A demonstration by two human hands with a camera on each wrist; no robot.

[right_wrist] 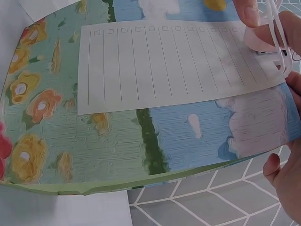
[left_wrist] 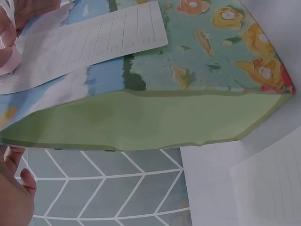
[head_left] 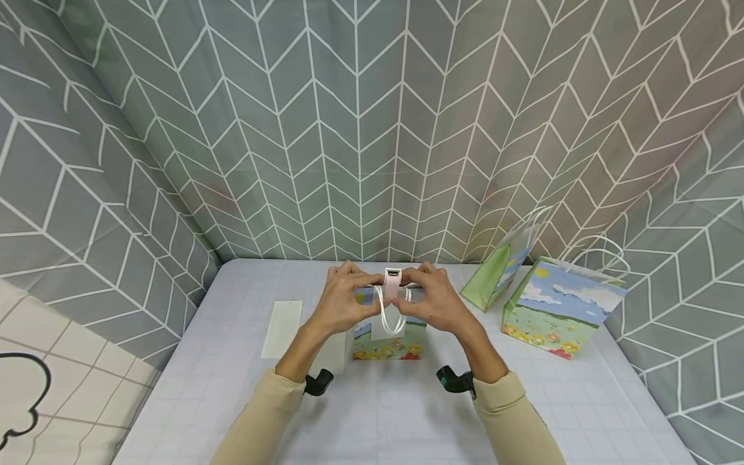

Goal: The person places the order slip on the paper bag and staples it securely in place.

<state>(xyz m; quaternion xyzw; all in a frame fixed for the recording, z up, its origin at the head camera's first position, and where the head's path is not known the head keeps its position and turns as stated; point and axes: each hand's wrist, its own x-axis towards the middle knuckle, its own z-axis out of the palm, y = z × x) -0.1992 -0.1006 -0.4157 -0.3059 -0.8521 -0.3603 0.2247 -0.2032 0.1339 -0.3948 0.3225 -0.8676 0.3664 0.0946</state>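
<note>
Both my hands meet at the top of a paper gift bag (head_left: 386,352) printed with sky and flowers. Between them is a small pink stapler (head_left: 392,279), its end with a metal slot facing up. My left hand (head_left: 341,302) pinches it from the left with thumb and forefinger, and my right hand (head_left: 437,298) pinches it from the right. White cord handles (head_left: 395,329) hang in a loop in front of the bag. A lined checklist sheet (right_wrist: 164,66) lies against the bag's front, its upper end at the stapler. The bag's green side (left_wrist: 150,117) shows in the left wrist view.
Lined paper sheets (head_left: 282,328) lie on the white table (head_left: 378,413) to the left. At the right stand a gift bag (head_left: 560,310) and, behind it, another bag (head_left: 494,274) turned sideways. A patterned grey curtain (head_left: 360,129) borders the table's back.
</note>
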